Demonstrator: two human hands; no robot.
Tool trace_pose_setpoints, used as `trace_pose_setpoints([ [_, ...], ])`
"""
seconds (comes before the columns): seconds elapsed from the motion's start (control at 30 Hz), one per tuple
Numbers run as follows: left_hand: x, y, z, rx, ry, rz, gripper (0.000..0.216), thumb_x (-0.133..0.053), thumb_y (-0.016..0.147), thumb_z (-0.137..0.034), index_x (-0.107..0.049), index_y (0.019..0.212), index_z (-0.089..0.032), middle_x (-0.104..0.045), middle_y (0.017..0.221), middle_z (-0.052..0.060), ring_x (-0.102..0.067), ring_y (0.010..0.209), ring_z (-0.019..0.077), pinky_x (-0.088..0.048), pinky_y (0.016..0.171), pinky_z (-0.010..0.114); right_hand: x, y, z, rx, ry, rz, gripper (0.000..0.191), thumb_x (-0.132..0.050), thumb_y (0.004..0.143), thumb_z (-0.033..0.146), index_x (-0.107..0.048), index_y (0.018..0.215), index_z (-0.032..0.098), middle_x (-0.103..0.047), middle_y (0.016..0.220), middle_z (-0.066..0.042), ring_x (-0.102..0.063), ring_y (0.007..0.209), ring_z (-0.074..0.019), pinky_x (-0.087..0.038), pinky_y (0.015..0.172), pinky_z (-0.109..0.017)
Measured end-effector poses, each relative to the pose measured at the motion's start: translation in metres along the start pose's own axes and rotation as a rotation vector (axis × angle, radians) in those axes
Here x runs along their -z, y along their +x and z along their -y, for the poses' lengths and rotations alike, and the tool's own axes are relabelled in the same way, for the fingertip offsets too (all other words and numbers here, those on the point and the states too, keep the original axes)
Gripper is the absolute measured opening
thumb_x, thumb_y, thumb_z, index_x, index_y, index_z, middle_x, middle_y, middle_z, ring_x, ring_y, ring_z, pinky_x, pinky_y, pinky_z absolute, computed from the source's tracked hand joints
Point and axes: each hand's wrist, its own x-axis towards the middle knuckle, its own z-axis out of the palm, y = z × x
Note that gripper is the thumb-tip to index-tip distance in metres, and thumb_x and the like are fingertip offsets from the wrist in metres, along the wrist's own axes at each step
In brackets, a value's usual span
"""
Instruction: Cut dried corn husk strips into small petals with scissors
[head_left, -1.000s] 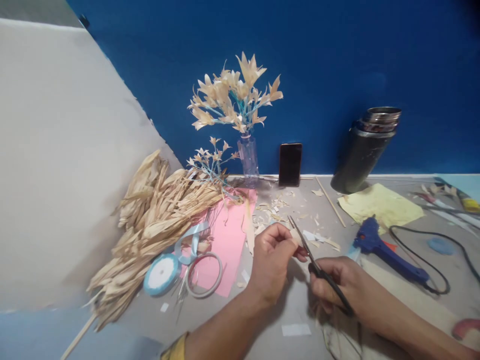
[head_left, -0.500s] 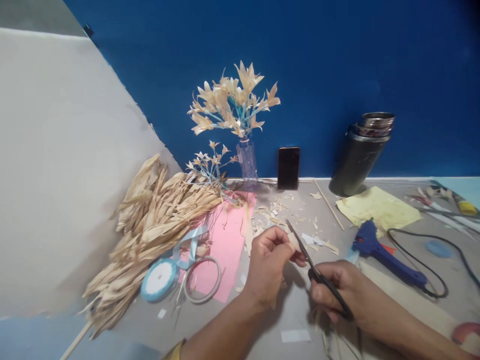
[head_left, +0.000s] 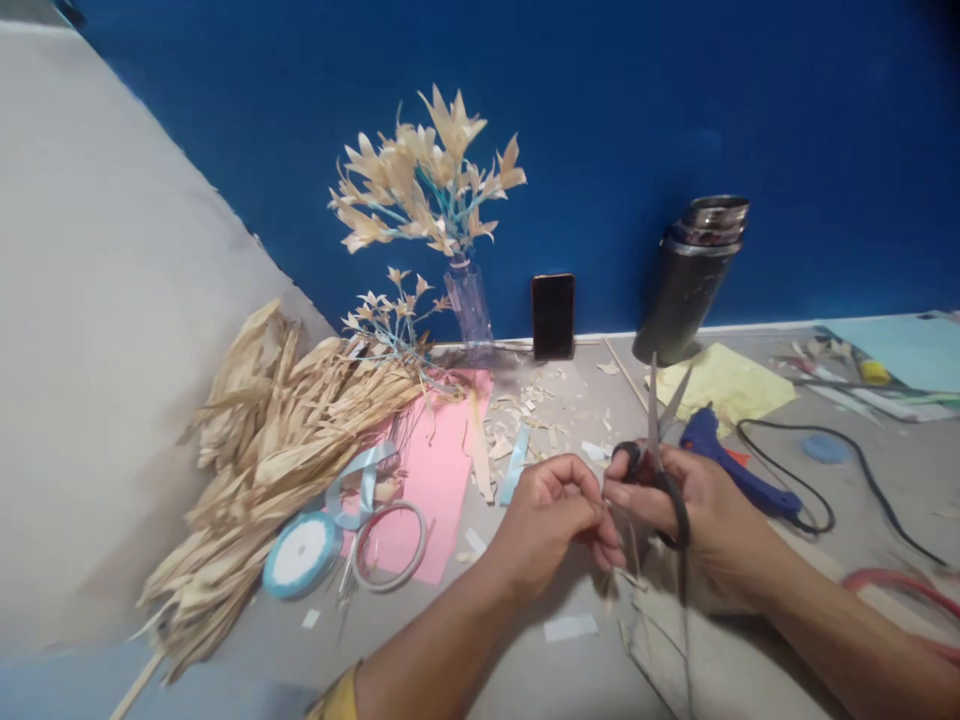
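Note:
My right hand (head_left: 701, 510) has its fingers through the handles of the scissors (head_left: 654, 425), whose blades point up and stand apart. Close beside it, my left hand (head_left: 559, 515) is closed in a pinch; whatever it holds is too small or hidden to make out. Its fingertips nearly meet the right fingers. Thin wire-like strands (head_left: 637, 640) run down below both hands. A light blue ribbon strip (head_left: 516, 465) lies just beyond my left hand. Past my right hand rests a blue glue gun (head_left: 739, 470).
Dried husks (head_left: 300, 430), a ribbon spool (head_left: 300, 555), a tape ring (head_left: 390, 545) and pink paper (head_left: 442, 480) lie left. Behind stand pale flowers (head_left: 442, 170) in a clear bottle (head_left: 470, 310), a phone (head_left: 553, 317) and a dark flask (head_left: 686, 285). Scraps (head_left: 536, 400) litter the table.
The scissors have drawn away from the pale piece at my left fingertips and now point up with opened blades. My right hand has moved up and closer to the left. The view has shifted right.

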Motion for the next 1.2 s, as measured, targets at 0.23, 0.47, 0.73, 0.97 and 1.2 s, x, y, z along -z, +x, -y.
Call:
trace_pose_setpoints([
  [0.23,0.013,0.009,0.000,-0.197,0.614,-0.277,0.003,-0.054,0.073,-0.017,-0.055,0.074,-0.019,-0.056,0.063,-0.002,-0.052,0.057,0.0123,-0.039,0.056,0.025,0.014,0.009,0.005,0.113,-0.020,-0.243,0.026,-0.077,0.073,0.042,-0.065,0.078,0.020,-0.055,0.064,0.003,-0.046,0.057,-0.0134,-0.036,0.053,-0.027],
  [0.47,0.015,0.008,0.008,-0.242,1.351,0.043,0.005,-0.060,0.078,-0.018,-0.065,0.078,-0.020,-0.061,0.088,0.004,-0.056,0.089,0.0206,-0.040,0.076,0.031,0.021,0.011,0.008,0.140,-0.057,-0.189,0.024,-0.076,0.075,0.042,-0.066,0.078,0.020,-0.053,0.064,0.003,-0.043,0.059,-0.0134,-0.034,0.055,-0.029],
  [0.73,0.015,0.009,0.017,-0.240,1.647,0.128,0.013,-0.055,0.085,-0.018,-0.067,0.078,-0.019,-0.062,0.085,0.006,-0.057,0.084,0.0215,-0.037,0.068,0.032,0.021,0.013,0.012,0.105,-0.086,-0.168,0.032,-0.080,0.069,0.047,-0.065,0.074,0.019,-0.056,0.065,0.001,-0.046,0.059,-0.0135,-0.036,0.052,-0.028],
  [0.97,0.008,0.008,0.023,-0.262,1.781,0.146,0.015,-0.056,0.088,-0.027,-0.065,0.081,-0.018,-0.062,0.088,0.007,-0.058,0.083,0.0233,-0.040,0.068,0.035,0.021,0.014,0.009,0.064,-0.058,-0.129,0.033,-0.082,0.066,0.044,-0.065,0.074,0.017,-0.057,0.066,0.001,-0.047,0.060,-0.0132,-0.036,0.053,-0.027],
  [1.2,0.001,0.002,0.028,-0.275,1.819,0.106,0.021,-0.058,0.090,-0.037,-0.064,0.091,-0.017,-0.062,0.095,0.009,-0.059,0.090,0.0257,-0.043,0.075,0.037,0.023,0.017,0.005,0.075,-0.068,-0.046,0.031,-0.082,0.067,0.043,-0.065,0.074,0.018,-0.056,0.064,0.002,-0.047,0.057,-0.0124,-0.037,0.051,-0.026],
])
